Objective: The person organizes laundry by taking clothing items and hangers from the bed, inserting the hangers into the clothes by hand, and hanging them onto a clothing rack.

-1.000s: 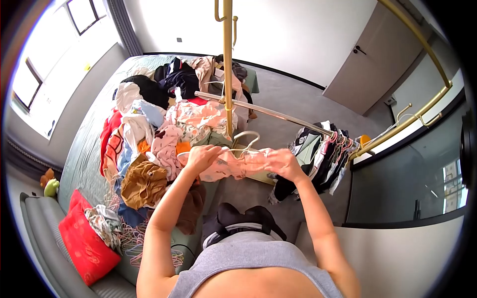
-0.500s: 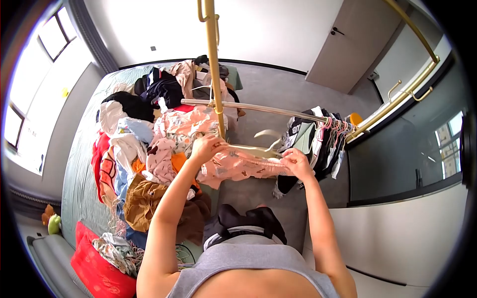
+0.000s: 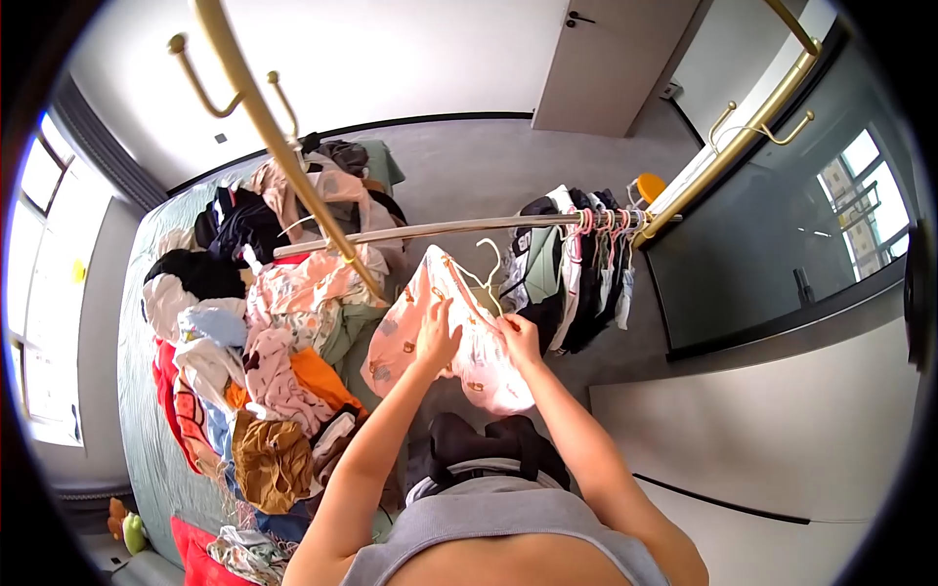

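Floor [image 3: 459,181] separates bed's edge [image 3: 386,164] from hung clothes [image 3: 575,273]; right hand [image 3: 519,337] grips garment [image 3: 481,359].

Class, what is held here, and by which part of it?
A pink printed garment: the right hand grips its edge near the hanger; the left hand touches its broad face.

Centre now: garment [image 3: 399,337], hands [image 3: 439,347] on it, hanger [image 3: 491,285] at its far right edge. Just beyond, rail [image 3: 459,228] running crosswise, clothes [image 3: 576,269] bunched on its right end. Over left, bed [image 3: 137,332], heap [image 3: 278,376] spread across it, window [image 3: 73,264] farther left. Near left corner, cushion [image 3: 193,549], cloth [image 3: 246,553] lying on it. Right side, panel [image 3: 762,234]. Way back, right of centre, door [image 3: 616,63].
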Motion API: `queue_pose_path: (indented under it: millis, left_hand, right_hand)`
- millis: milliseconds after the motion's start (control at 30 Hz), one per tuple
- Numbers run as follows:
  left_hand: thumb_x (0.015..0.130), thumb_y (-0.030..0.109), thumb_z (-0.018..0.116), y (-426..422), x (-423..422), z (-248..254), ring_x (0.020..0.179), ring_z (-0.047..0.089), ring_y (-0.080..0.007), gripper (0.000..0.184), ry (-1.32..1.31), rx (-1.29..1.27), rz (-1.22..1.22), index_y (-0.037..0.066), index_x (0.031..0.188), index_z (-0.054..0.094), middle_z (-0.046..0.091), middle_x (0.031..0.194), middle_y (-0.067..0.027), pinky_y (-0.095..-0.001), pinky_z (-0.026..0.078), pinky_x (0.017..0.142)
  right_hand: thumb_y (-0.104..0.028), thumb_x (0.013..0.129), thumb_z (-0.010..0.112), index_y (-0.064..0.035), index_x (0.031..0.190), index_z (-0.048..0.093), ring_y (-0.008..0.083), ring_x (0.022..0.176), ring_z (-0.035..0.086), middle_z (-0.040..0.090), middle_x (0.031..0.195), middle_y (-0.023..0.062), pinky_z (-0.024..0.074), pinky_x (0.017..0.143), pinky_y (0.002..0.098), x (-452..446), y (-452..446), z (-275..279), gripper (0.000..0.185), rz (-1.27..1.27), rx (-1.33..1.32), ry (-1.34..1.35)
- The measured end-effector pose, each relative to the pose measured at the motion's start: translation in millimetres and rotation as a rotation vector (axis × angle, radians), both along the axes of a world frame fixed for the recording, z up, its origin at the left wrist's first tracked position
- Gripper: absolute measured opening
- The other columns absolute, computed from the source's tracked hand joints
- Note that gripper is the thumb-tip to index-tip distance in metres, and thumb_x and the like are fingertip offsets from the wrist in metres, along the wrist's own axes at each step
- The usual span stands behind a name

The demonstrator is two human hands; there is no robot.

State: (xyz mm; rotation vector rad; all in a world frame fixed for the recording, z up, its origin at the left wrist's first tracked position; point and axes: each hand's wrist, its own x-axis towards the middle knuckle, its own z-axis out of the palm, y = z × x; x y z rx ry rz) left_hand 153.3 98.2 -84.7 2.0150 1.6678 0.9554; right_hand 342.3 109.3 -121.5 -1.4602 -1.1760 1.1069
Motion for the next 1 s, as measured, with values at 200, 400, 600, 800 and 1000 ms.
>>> queue_pose_path:
  millis: [200,400,600,800,1000]
  left_hand:
    - [0.076,0.011,0.061,40.7,81.8,4.1,0.108,0.045,-0.038,0.054,-0.112,-0.107,-0.079,0.008,0.125,0.039,0.045,0.119,-0.0181,-0.0429,0.039,0.091]
    - [0.076,0.007,0.058,95.4,130.3,-1.2,0.11,0.044,-0.0381,0.049,-0.083,-0.108,-0.099,0.008,0.122,0.042,0.045,0.119,-0.0182,-0.0426,0.038,0.093]
    - [0.076,0.009,0.058,119.8,155.5,-9.7,0.103,0.047,-0.0375,0.047,-0.012,-0.149,-0.06,0.01,0.121,0.043,0.045,0.119,-0.016,-0.0435,0.042,0.088]
    - [0.076,0.009,0.056,120.6,175.0,-19.7,0.102,0.048,-0.0365,0.044,-0.015,-0.228,-0.022,0.011,0.119,0.045,0.047,0.116,-0.0148,-0.0434,0.042,0.088]
    - [0.075,0.009,0.056,107.0,171.7,-33.9,0.103,0.048,-0.0357,0.041,-0.03,-0.304,0.007,0.011,0.115,0.048,0.049,0.113,-0.0144,-0.0426,0.042,0.088]
  right_hand:
    - [-0.01,0.087,0.056,0.0059,0.096,0.059,0.01,0.071,0.058,0.061,0.076,0.0041,0.0464,0.064,0.0205,23.1,69.8,16.5,0.018,-0.08,-0.056,0.563]
    - [-0.012,0.086,0.055,0.0032,0.095,0.061,0.012,0.069,0.059,0.064,0.074,0.0065,0.0452,0.064,0.0236,65.6,132.9,-34.2,0.019,-0.128,-0.063,0.149]
    - [-0.012,0.085,0.055,0.0021,0.09,0.062,0.0112,0.068,0.058,0.062,0.071,0.0044,0.0444,0.066,0.0237,105.1,155.8,-49.5,0.016,-0.144,-0.151,0.043]
    - [-0.013,0.079,0.064,0.0038,0.093,0.064,0.0137,0.068,0.063,0.066,0.078,0.0073,0.0475,0.063,0.024,145.9,170.3,-97.4,0.022,-0.334,-0.223,0.005]
    - [-0.032,0.074,0.062,-0.0123,0.081,0.07,0.0316,0.072,0.064,0.065,0.074,0.0138,0.0501,0.062,0.0404,172.0,173.8,-53.8,0.022,-0.088,-0.333,-0.838]
